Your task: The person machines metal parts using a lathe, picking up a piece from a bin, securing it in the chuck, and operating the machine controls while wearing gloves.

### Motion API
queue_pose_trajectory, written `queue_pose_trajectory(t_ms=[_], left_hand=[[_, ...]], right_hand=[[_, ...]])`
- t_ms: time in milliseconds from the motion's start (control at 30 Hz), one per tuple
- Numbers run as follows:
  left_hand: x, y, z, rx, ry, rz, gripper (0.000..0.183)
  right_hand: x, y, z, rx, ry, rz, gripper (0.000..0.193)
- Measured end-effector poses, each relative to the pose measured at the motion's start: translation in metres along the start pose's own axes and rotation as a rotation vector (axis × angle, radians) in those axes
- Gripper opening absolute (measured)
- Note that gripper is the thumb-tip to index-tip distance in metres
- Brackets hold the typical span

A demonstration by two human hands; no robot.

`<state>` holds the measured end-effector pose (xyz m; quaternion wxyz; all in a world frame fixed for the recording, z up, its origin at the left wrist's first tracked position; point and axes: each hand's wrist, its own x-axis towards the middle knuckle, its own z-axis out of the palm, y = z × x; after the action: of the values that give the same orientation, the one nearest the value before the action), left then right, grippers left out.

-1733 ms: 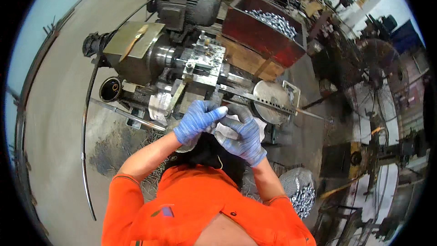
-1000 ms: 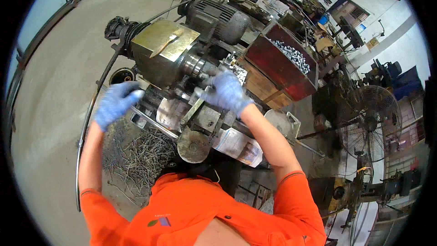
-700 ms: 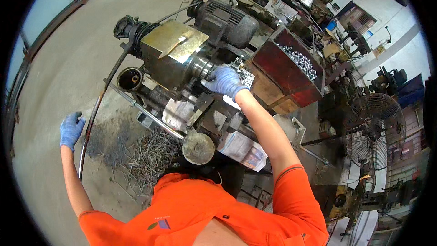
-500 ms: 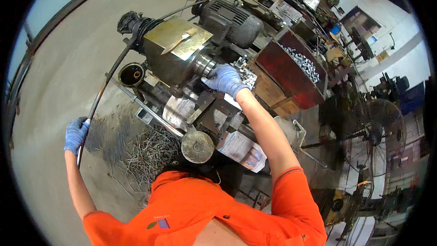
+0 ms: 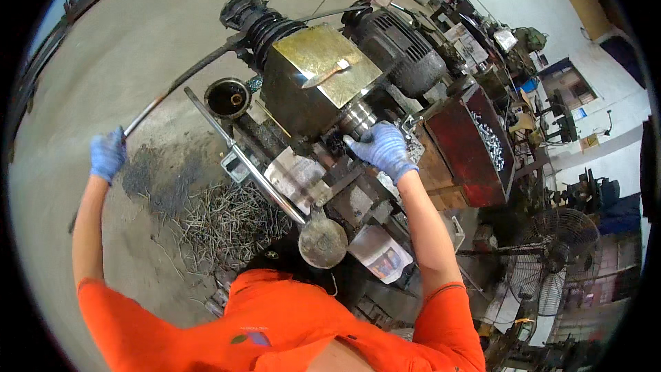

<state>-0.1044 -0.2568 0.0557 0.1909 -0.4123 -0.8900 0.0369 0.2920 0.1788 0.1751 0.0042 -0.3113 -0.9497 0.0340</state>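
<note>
My left hand (image 5: 108, 156), in a blue knitted glove, is closed round the long metal lever (image 5: 180, 83) at the left. The lever runs up to the dark collar at the back end of a machine headstock with a brass-coloured top plate (image 5: 323, 62). My right hand (image 5: 384, 150), gloved alike, is at the front of the shiny round spindle nose (image 5: 358, 117). Its thumb points left and its fingers curl in at the spindle; what they hold is hidden. On the top plate lies a small brush (image 5: 327, 74) with a wooden handle.
A red metal bin (image 5: 463, 143) of small shiny metal parts stands right of the machine. Dark metal rods (image 5: 231, 224) lie heaped on the floor. A round cup (image 5: 227, 98), a motor (image 5: 399, 48), a slanted bar (image 5: 258, 176) and a standing fan (image 5: 561, 241) are around.
My left hand has swung the lever outward and away from me. The view has shifted, so the machine sits farther right. My right hand stays at the spindle.
</note>
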Motion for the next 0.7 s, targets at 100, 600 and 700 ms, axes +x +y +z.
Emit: queue_pose_trajectory(t_ms=[100, 600, 700], left_hand=[[0.044, -0.042, 0.023, 0.166, 0.025, 0.013, 0.008], [0.037, 0.192, 0.116, -0.933, -0.412, -0.157, 0.036], [0.0, 0.269, 0.152, -0.624, -0.332, 0.187, 0.034]], right_hand=[[0.001, -0.002, -0.005, 0.021, -0.074, 0.058, 0.055], [-0.095, 0.054, -0.046, 0.228, 0.659, -0.118, 0.024], [-0.15, 0.082, -0.06, 0.185, 0.75, 0.014, 0.018]])
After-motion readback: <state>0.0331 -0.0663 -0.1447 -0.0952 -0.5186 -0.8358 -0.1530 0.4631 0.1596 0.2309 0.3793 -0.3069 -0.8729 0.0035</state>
